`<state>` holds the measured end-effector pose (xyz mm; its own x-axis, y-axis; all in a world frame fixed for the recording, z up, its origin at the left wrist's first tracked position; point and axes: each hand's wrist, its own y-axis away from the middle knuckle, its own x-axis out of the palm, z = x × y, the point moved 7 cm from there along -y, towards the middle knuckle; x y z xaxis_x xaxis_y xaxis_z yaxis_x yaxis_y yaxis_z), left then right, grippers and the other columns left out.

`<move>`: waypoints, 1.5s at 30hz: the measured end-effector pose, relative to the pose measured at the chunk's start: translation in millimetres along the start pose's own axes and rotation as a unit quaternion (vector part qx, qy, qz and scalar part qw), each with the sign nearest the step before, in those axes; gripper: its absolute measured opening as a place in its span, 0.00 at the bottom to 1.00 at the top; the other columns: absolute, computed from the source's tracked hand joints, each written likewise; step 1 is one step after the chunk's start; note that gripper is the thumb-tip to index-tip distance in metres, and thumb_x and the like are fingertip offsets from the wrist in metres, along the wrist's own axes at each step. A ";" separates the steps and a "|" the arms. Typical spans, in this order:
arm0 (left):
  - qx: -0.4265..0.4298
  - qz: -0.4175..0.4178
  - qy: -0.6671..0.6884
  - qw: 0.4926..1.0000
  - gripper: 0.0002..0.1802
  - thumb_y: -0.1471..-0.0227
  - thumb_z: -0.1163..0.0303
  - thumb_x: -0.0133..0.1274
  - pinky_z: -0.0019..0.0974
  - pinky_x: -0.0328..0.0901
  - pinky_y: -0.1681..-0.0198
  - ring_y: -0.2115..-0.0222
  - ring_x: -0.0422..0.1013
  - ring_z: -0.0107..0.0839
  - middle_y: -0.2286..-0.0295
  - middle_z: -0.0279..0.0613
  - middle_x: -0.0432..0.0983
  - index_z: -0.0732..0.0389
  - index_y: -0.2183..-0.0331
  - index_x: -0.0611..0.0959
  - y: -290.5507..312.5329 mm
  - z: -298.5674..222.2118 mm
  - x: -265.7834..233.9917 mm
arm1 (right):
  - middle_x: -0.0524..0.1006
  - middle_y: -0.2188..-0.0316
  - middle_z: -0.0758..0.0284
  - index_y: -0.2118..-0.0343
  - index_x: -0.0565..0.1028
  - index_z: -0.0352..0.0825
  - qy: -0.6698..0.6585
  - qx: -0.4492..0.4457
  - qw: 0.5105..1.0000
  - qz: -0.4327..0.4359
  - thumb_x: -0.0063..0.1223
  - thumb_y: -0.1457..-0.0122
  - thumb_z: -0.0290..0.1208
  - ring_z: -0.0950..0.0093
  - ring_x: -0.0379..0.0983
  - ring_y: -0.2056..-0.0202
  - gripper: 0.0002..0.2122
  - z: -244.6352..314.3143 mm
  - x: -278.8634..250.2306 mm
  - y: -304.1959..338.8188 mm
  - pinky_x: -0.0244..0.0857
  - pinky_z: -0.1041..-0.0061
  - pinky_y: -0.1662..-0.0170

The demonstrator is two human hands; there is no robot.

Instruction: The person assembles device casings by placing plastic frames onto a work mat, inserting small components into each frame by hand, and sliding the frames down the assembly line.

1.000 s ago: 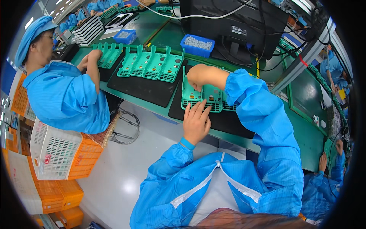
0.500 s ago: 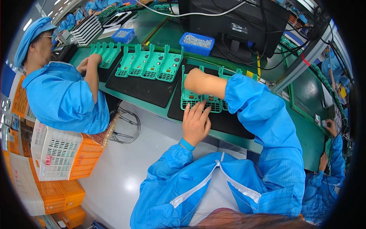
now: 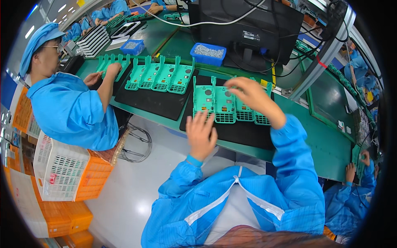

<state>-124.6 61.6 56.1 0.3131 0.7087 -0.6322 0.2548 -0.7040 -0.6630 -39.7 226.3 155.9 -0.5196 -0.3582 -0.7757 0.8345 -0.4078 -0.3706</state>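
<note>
Working on frames: likely fine handwork; set toward mat's far edge.
Left hand: loosely spread, nothing visibly held.
Right hand: half-curled, grip unclear.
Prongs: next reach likely needs clearance.

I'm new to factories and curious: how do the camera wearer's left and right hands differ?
The left hand is at the near edge of the green frames, fingers extended; the right hand is farther out, over them, fingers bent. The left wears a blue band at the wrist; the right shows none. Both are bare, with blue sleeves.
</note>
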 end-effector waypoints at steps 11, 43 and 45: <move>-0.054 -0.003 -0.051 0.997 0.23 0.50 0.72 0.49 0.49 0.54 0.42 0.48 0.63 0.51 0.49 0.56 0.65 0.62 0.50 0.74 13.4 43.0 -13.6 | 0.66 0.48 0.47 0.45 0.63 0.35 0.168 0.242 0.948 -0.122 0.51 0.45 0.25 0.49 0.58 0.44 0.23 -67.5 -14.0 202.3 0.56 0.60 0.43; 0.187 0.256 -0.201 0.927 0.35 0.59 0.75 0.56 0.52 0.54 0.42 0.47 0.63 0.46 0.48 0.47 0.65 0.54 0.46 0.69 -34.6 85.8 -41.1 | 0.74 0.54 0.59 0.54 0.72 0.30 0.377 0.487 0.697 -0.367 0.38 0.58 0.13 0.64 0.67 0.48 0.24 -152.8 -329.3 729.1 0.55 0.71 0.42; 0.193 0.250 -0.212 0.925 0.36 0.60 0.76 0.56 0.50 0.53 0.41 0.46 0.62 0.44 0.48 0.46 0.66 0.55 0.45 0.68 -43.4 92.5 -37.9 | 0.72 0.52 0.60 0.54 0.72 0.31 0.321 0.364 0.774 -0.407 0.37 0.57 0.12 0.65 0.66 0.47 0.24 -155.0 -323.3 673.8 0.55 0.72 0.43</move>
<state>-232.1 69.6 71.7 -0.1033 0.3110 -0.9448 -0.1959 -0.9376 -0.2872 719.0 197.6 77.8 -0.4251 0.6621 -0.6172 -0.1670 -0.7276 -0.6654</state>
